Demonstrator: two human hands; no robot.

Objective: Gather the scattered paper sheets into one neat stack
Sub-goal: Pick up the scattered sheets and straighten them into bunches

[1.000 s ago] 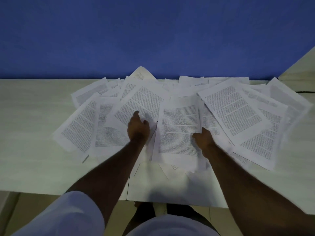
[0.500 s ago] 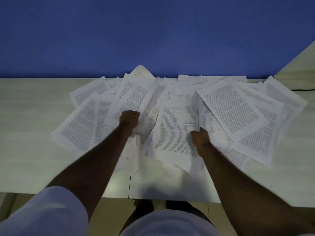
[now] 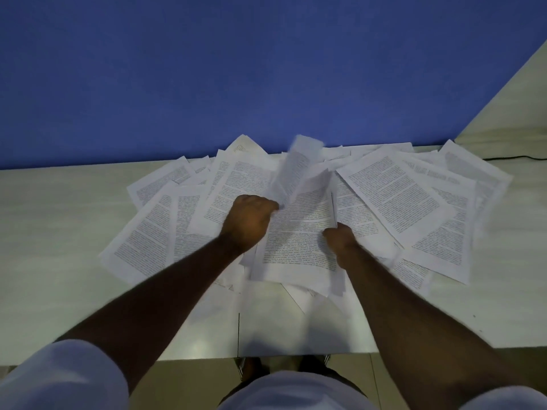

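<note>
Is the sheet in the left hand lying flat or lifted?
Lifted and curled. The left hand grips the sheet, whose far end rises blurred above the flat sheets on the table.

A pale table [image 3: 56, 255] fills the middle of the frame, from the left edge to the right edge. A thin dark seam [image 3: 238, 332] cuts it near the bottom centre. Lots of printed sheets [image 3: 393, 196] lie spread on it, one over another, across the centre and right. At the upper right, a black cord [image 3: 515, 157] lies on the table.
</note>
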